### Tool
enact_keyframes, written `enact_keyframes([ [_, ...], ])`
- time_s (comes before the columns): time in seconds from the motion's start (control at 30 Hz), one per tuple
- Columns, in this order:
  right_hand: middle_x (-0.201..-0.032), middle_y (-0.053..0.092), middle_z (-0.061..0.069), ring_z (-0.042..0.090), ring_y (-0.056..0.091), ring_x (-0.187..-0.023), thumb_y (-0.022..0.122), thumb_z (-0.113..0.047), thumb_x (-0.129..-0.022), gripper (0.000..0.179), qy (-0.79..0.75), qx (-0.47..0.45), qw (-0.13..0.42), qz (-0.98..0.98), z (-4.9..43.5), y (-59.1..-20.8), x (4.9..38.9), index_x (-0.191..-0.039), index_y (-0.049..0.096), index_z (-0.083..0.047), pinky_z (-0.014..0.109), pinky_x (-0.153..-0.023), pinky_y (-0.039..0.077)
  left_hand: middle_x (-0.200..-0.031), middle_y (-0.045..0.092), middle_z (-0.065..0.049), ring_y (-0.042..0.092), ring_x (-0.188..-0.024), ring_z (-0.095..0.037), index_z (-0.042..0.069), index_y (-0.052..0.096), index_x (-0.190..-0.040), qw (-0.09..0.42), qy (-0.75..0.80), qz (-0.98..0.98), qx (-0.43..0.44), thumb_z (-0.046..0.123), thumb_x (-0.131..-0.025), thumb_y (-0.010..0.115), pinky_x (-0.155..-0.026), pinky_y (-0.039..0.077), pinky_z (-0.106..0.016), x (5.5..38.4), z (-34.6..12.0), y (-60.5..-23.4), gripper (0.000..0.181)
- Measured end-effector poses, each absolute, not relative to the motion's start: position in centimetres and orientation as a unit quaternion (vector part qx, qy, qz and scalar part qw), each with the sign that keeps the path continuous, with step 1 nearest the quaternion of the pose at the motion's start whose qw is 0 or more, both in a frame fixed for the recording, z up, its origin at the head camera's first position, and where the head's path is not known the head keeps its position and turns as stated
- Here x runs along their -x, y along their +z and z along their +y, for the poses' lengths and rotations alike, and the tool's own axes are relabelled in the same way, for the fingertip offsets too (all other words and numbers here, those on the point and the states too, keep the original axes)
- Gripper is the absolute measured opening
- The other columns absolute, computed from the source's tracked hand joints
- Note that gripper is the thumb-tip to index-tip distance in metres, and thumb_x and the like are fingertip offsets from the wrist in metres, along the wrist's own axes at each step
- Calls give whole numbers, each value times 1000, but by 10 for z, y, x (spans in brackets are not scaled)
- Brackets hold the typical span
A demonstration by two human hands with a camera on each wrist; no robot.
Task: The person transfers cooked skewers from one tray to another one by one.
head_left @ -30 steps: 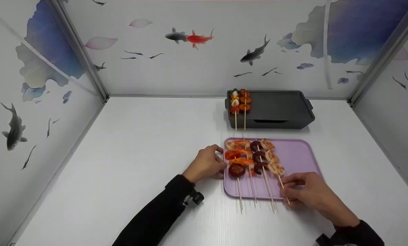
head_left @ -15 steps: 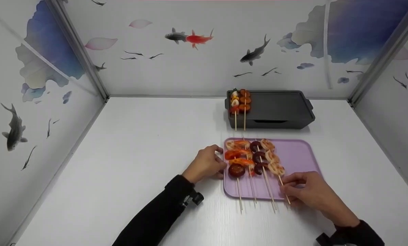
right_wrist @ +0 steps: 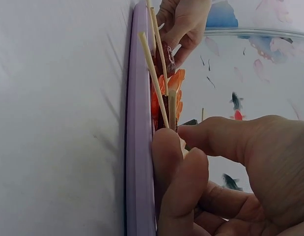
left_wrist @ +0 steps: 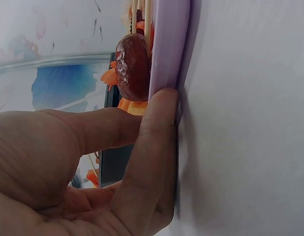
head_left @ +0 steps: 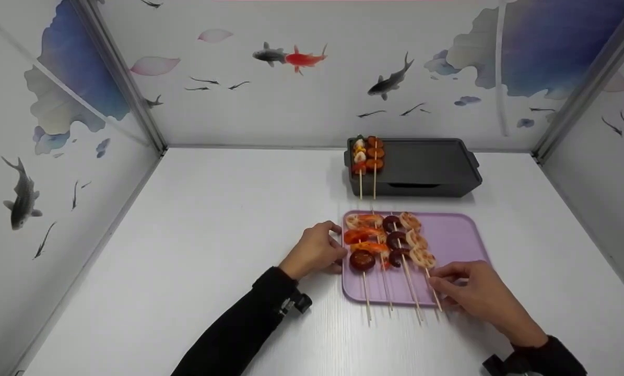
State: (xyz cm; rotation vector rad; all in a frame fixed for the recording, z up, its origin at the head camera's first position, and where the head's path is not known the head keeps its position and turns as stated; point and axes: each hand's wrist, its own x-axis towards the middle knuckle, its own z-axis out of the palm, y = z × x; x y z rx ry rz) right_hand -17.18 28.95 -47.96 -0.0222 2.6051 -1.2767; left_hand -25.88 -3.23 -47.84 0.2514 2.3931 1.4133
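Observation:
A lilac tray (head_left: 455,235) lies on the white table, bearing several food skewers. My left hand (head_left: 317,248) grips its left rim; in the left wrist view a fingertip (left_wrist: 164,101) presses the outer edge. With thumb and fingers, my right hand (head_left: 468,287) pinches the stick of a skewer of pale ring-shaped pieces (head_left: 422,257), whose food end overlaps the tray. Left of it are a skewer of dark curled pieces (head_left: 398,256), an orange shrimp-like skewer (head_left: 369,235) and one with a round glossy brown piece (head_left: 362,260). In the right wrist view, fingers hide part of the pinched stick.
Behind the tray stands a dark grill (head_left: 426,162). Two skewers, one of mixed pieces (head_left: 360,156) and one of orange-brown rounds (head_left: 375,153), lie on its left end, sticks toward me. Panels printed with fish (head_left: 390,81) enclose the table at the back and sides.
My right hand has risen slightly, lifting the stick end of the pale ring skewer; the pale pieces shifted a little. My left hand and the tray have stayed in place.

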Motion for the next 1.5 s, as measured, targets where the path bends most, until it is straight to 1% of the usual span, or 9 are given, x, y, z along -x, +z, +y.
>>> enact_keyframes([
  [0.1,-90,70,7,21,69,-67,68,-44,-82,38,-441,5,118,890,289,-479,171,-105,69,-13,34,-55,57,-84,68,-6,70,-63,-22,3,48,-125,176,500,843,-89,8,-78,65,-56,59,-33,259,-33,-478,49],
  [0.3,-87,69,6,19,68,-68,66,-48,-82,41,-436,2,105,894,289,-480,173,-105,69,-14,32,-55,57,-83,69,-5,70,-63,-24,2,48,-125,176,499,844,-89,7,-78,64,-57,59,-35,259,-33,-477,49],
  [0.6,-84,69,3,19,68,-68,64,-50,-83,35,-417,1,83,905,291,-480,175,-101,69,-20,30,-54,55,-85,69,-6,70,-64,-23,3,48,-124,180,499,844,-85,7,-79,64,-57,59,-34,259,-33,-479,48],
  [0.7,-82,69,2,17,68,-68,64,-49,-83,33,-403,0,71,913,291,-478,176,-98,70,-21,28,-52,54,-85,69,-6,70,-64,-23,3,48,-124,178,496,845,-85,7,-80,64,-57,59,-34,259,-33,-479,48],
  [0.83,-81,70,0,15,67,-67,65,-47,-84,31,-384,16,41,922,291,-476,178,-96,69,-20,26,-52,53,-84,69,-6,70,-64,-24,3,48,-125,180,499,844,-81,7,-80,64,-57,59,-34,259,-33,-478,48],
  [1.0,-88,69,1,15,67,-72,65,-46,-84,32,-379,29,13,925,292,-473,180,-100,67,-17,25,-55,54,-85,69,-7,70,-64,-23,4,48,-124,180,500,844,-74,7,-79,65,-57,60,-34,260,-32,-477,48],
  [1.23,-99,67,0,19,66,-86,63,-52,-83,47,-362,34,-6,932,291,-465,185,-115,63,-16,22,-66,55,-86,69,-8,71,-64,-23,4,48,-124,183,499,844,-69,6,-79,65,-57,60,-34,261,-30,-478,48],
  [1.37,-109,64,4,24,65,-96,62,-56,-82,54,-359,32,-6,933,289,-461,190,-122,58,-19,26,-71,56,-84,68,-6,70,-64,-24,5,48,-124,181,500,844,-70,6,-79,66,-57,59,-35,260,-30,-478,48],
  [1.5,-119,61,8,28,63,-103,63,-55,-81,56,-363,42,-12,931,287,-455,195,-125,54,-23,35,-77,56,-82,67,-3,70,-65,-24,5,49,-124,181,496,846,-70,8,-79,66,-57,60,-35,259,-30,-478,49],
])
